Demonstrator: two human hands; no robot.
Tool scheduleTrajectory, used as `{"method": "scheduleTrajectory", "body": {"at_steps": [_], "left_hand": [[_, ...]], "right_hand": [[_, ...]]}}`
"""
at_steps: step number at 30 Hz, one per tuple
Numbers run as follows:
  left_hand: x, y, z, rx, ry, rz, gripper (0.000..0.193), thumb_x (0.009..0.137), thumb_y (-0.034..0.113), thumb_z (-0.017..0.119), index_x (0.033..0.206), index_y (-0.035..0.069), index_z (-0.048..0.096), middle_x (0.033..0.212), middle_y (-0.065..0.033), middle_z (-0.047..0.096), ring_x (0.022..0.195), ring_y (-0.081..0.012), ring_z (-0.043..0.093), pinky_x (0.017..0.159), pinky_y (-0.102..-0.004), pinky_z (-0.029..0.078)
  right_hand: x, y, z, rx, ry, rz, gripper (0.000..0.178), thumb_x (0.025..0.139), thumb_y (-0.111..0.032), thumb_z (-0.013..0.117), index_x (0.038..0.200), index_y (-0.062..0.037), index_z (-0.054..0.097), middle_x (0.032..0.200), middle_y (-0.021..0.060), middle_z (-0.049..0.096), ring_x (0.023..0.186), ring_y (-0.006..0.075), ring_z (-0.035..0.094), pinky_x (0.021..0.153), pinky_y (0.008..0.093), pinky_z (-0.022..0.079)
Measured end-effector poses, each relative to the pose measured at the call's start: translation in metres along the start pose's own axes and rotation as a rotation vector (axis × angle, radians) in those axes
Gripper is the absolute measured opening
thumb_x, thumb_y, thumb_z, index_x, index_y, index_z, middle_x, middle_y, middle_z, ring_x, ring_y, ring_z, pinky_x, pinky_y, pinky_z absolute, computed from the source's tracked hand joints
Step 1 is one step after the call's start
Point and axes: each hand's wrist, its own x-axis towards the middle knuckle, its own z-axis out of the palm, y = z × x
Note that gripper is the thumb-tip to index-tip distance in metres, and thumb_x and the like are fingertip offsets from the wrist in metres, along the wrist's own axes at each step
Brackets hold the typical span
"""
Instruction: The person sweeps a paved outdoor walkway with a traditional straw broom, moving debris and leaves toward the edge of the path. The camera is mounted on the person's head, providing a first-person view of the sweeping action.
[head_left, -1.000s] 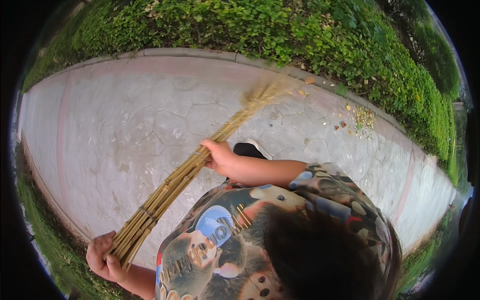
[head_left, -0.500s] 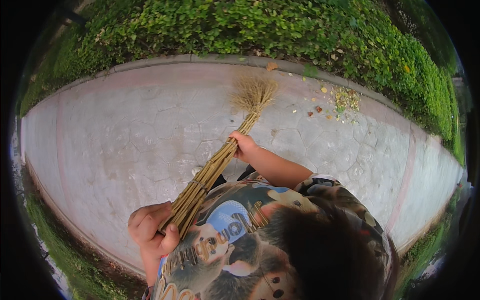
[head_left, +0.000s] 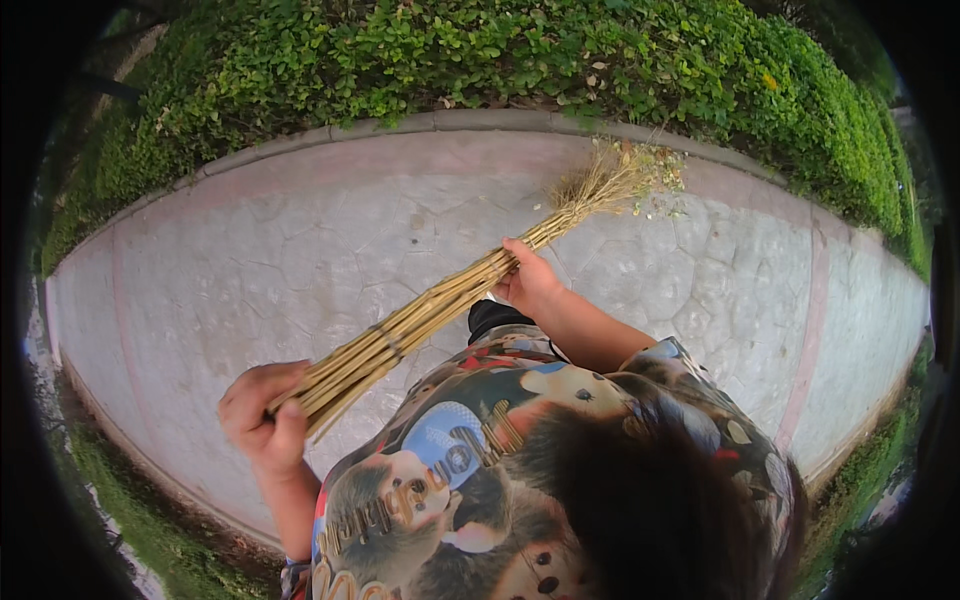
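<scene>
A broom made of bundled bamboo stalks (head_left: pixel 430 305) slants across my front from lower left to upper right. My left hand (head_left: pixel 262 415) grips the cut upper end of the bundle, with the thumb on the near side. Farther along, my right hand (head_left: pixel 530 278) is wrapped around the narrower part of the stalks. The thin twig bristles (head_left: pixel 603 180) spread out on the paving, touching a scatter of yellow and brown fallen leaves (head_left: pixel 660 180). Part of the leaves is hidden behind the bristles.
Grey stone-patterned paving (head_left: pixel 250 280) with a pinkish border band runs across the view. A low concrete kerb (head_left: pixel 470 120) edges the far side, and a dense green hedge (head_left: pixel 450 60) stands behind it. More greenery (head_left: pixel 170 530) lines the near left edge.
The broom's bristles have swung right, onto the scattered leaves. My right hand has shifted right and slightly away from me; my left hand has moved left and a little upward.
</scene>
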Motion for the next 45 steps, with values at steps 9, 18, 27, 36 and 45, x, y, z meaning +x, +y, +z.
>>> {"method": "scheduleTrajectory", "body": {"at_steps": [9, 18, 27, 36, 45], "left_hand": [[-0.234, 0.134, -0.057, 0.114, 0.382, -0.130, 0.038, 0.091, 0.033, 0.057, 0.095, -0.004, 0.060, 0.087, -0.0216, 0.063, 0.076, -0.0292, 0.061, 0.065, -0.0385, 0.047], [-0.295, 0.223, 0.063, 0.368, 0.468, -0.560, 0.032, 0.090, 0.024, 0.054, 0.087, -0.006, 0.063, 0.082, -0.0162, 0.066, 0.077, -0.0248, 0.062, 0.069, -0.0355, 0.049], [-0.263, 0.186, 0.170, -0.052, 0.357, -0.673, 0.016, 0.088, 0.009, 0.056, 0.087, -0.005, 0.065, 0.086, -0.0134, 0.070, 0.079, -0.0161, 0.063, 0.073, -0.0290, 0.049], [-0.326, 0.236, 0.030, 0.118, 0.417, -0.189, 0.028, 0.093, 0.023, 0.052, 0.098, -0.003, 0.061, 0.092, -0.0196, 0.065, 0.086, -0.0288, 0.063, 0.076, -0.0391, 0.052], [-0.302, 0.270, 0.083, 0.482, 0.405, -0.435, 0.037, 0.091, 0.031, 0.059, 0.088, -0.005, 0.063, 0.086, -0.0161, 0.066, 0.079, -0.0267, 0.063, 0.070, -0.0358, 0.050]], "right_hand": [[-0.081, 0.060, -0.055, 0.004, -0.146, 0.477, 0.033, 0.093, -0.036, 0.063, 0.101, -0.0052, 0.057, 0.100, 0.0107, 0.064, 0.100, 0.0287, 0.063, 0.093, 0.0481, 0.052], [-0.041, 0.127, -0.120, -0.482, -0.059, 0.509, 0.024, 0.088, -0.032, 0.065, 0.095, -0.0099, 0.057, 0.095, 0.0085, 0.065, 0.089, 0.0252, 0.066, 0.082, 0.0457, 0.055], [-0.062, -0.013, -0.266, -0.385, 0.237, 0.198, 0.025, 0.089, -0.028, 0.060, 0.099, -0.0062, 0.056, 0.091, 0.0097, 0.065, 0.082, 0.0261, 0.067, 0.076, 0.0449, 0.059], [-0.149, 0.049, -0.162, -0.209, -0.060, 0.178, 0.021, 0.090, -0.027, 0.062, 0.096, -0.0077, 0.055, 0.088, 0.0072, 0.064, 0.084, 0.0234, 0.065, 0.078, 0.0427, 0.056], [-0.055, 0.133, -0.124, -0.434, -0.148, 0.330, 0.031, 0.085, -0.031, 0.066, 0.102, -0.0057, 0.056, 0.089, 0.0102, 0.066, 0.078, 0.0250, 0.068, 0.071, 0.0424, 0.059]]}}
